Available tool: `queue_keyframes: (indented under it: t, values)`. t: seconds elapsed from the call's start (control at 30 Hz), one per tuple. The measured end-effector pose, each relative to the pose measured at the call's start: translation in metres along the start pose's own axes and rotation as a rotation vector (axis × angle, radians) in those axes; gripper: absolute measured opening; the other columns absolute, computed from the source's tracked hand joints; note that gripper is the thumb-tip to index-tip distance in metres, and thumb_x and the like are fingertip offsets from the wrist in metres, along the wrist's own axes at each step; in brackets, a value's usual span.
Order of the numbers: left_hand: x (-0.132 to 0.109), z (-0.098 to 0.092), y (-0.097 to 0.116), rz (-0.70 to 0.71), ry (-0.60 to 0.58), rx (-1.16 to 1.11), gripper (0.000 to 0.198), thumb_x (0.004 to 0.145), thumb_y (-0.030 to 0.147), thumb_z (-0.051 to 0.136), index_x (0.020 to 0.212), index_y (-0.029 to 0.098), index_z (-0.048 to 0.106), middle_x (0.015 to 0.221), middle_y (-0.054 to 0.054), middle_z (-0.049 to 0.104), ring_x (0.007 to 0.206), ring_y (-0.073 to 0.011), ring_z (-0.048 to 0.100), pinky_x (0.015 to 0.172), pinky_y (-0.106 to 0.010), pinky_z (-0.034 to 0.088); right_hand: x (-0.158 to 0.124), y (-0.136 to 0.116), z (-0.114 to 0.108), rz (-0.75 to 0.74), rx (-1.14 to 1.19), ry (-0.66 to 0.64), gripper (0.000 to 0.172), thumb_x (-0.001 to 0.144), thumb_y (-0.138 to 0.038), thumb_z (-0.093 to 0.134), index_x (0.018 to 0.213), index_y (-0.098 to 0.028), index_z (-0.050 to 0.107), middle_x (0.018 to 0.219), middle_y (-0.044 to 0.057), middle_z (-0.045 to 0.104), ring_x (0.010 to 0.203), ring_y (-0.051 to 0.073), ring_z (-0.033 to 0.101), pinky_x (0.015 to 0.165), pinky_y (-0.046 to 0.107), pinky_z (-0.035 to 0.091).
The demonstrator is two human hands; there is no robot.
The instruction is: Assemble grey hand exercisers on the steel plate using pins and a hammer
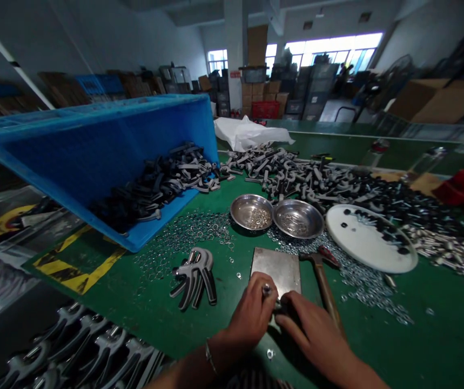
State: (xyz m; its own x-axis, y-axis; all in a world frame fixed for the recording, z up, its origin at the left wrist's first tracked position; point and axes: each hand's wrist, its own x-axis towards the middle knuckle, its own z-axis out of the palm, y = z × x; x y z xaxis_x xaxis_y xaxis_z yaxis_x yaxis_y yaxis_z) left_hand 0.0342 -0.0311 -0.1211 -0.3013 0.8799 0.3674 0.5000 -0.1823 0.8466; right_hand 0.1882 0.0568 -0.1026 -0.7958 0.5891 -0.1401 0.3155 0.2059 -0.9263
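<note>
Left hand: the left hand (258,302), a bracelet at its wrist, has its fingers curled around a small metal part (267,290).
Right hand: the right hand (316,329) is just beside it, thumb and fingers bent inward; I cannot tell whether they grip anything.
Small metal part: at the near edge of a flat steel plate (278,262), its lower end hidden by fingers.
Hammer: the hammer (325,286) lies right of the plate, its handle running toward the right hand.
Bowls: 2 steel bowls, the left bowl (240,209) and right bowl (310,216), stand side by side beyond the plate, with small metal pieces inside.
Hand grips: a cluster of grey-and-black spring hand grips (196,273) lies left of the plate on the green table (226,319).
Dish: a white round dish (349,237) holds black knobs and bolts.
Crate: a blue crate (106,140), tipped on its side, holds grey-and-black handles.
</note>
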Motion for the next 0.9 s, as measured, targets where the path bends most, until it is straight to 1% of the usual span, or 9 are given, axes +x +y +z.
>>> queue_keyframes:
  t: [0.07,0.17,0.33,0.43,0.53,0.6,0.67,0.8,0.9]
  values:
    - [-0.001,0.002,-0.001,-0.059,0.062,-0.033,0.015,0.102,0.022,0.034,0.100,0.018,0.049,0.096,-0.006,0.054,0.089,-0.0166,0.055,0.082,-0.030,0.048,-0.001,-0.003,0.003,0.030,0.042,0.022,0.043,0.090,-0.062,0.054,0.082,-0.020,0.058,0.077,0.003,0.058,0.068,0.016,0.052,0.063,0.026,0.044]
    - [-0.004,0.000,0.002,0.109,-0.036,-0.003,0.010,0.100,0.023,0.042,0.097,0.018,0.050,0.099,-0.007,0.054,0.090,-0.0171,0.055,0.082,-0.030,0.047,-0.007,-0.008,0.009,0.198,0.336,-0.181,0.050,0.096,-0.065,0.034,0.089,-0.021,0.056,0.062,-0.003,0.052,0.046,0.011,0.038,0.045,0.022,0.034]
    - [0.019,-0.005,0.014,0.070,-0.065,0.046,0.018,0.101,0.022,0.033,0.096,0.018,0.049,0.099,-0.009,0.054,0.093,-0.0181,0.054,0.085,-0.032,0.048,-0.009,-0.005,0.005,0.125,0.279,-0.179,0.051,0.096,-0.065,0.036,0.082,-0.020,0.057,0.062,-0.001,0.059,0.046,0.010,0.043,0.044,0.021,0.033]
    - [0.057,0.000,0.007,0.068,-0.354,0.327,0.015,0.099,0.024,0.039,0.100,0.016,0.052,0.101,-0.009,0.055,0.094,-0.0199,0.054,0.087,-0.034,0.047,0.002,0.007,-0.009,0.108,0.126,-0.154,0.053,0.099,-0.060,0.026,0.091,-0.020,0.060,0.060,0.000,0.061,0.050,0.014,0.053,0.051,0.024,0.041]
    - [0.095,0.007,-0.010,0.104,-0.618,0.684,0.018,0.096,0.028,0.046,0.099,0.015,0.057,0.104,-0.011,0.058,0.099,-0.0242,0.054,0.092,-0.039,0.044,0.007,0.023,-0.032,0.057,-0.287,0.048,0.038,0.097,-0.051,0.040,0.099,-0.020,0.062,0.090,0.009,0.072,0.085,0.024,0.068,0.077,0.034,0.050]
    - [0.117,0.009,-0.018,0.134,-0.685,0.823,0.026,0.093,0.039,0.054,0.099,0.014,0.060,0.105,-0.013,0.059,0.102,-0.0284,0.053,0.093,-0.044,0.043,-0.001,0.036,-0.049,0.080,-0.453,0.163,0.035,0.096,-0.047,0.041,0.105,-0.022,0.063,0.105,0.012,0.071,0.094,0.027,0.068,0.084,0.038,0.050]
    - [0.139,0.009,-0.021,0.169,-0.630,0.855,0.031,0.090,0.043,0.060,0.103,0.016,0.062,0.106,-0.012,0.060,0.104,-0.0298,0.053,0.092,-0.045,0.042,-0.017,0.052,-0.063,0.112,-0.500,0.245,0.034,0.098,-0.047,0.039,0.108,-0.023,0.062,0.108,0.012,0.070,0.094,0.026,0.069,0.085,0.038,0.051]
    - [0.201,0.018,-0.022,0.150,-0.430,0.861,0.018,0.095,0.021,0.050,0.105,0.017,0.065,0.105,-0.012,0.064,0.106,-0.0270,0.054,0.095,-0.042,0.040,-0.045,0.080,-0.067,0.121,-0.565,0.380,0.035,0.095,-0.050,0.045,0.116,-0.024,0.056,0.112,0.013,0.064,0.093,0.027,0.070,0.077,0.039,0.057]
    - [0.248,0.039,-0.036,0.104,-0.452,0.900,0.021,0.092,0.008,0.049,0.096,0.012,0.069,0.102,-0.016,0.067,0.108,-0.0296,0.057,0.098,-0.044,0.039,-0.044,0.089,-0.059,0.100,-0.631,0.444,0.034,0.097,-0.046,0.043,0.121,-0.024,0.051,0.116,0.013,0.059,0.092,0.027,0.070,0.074,0.039,0.058]
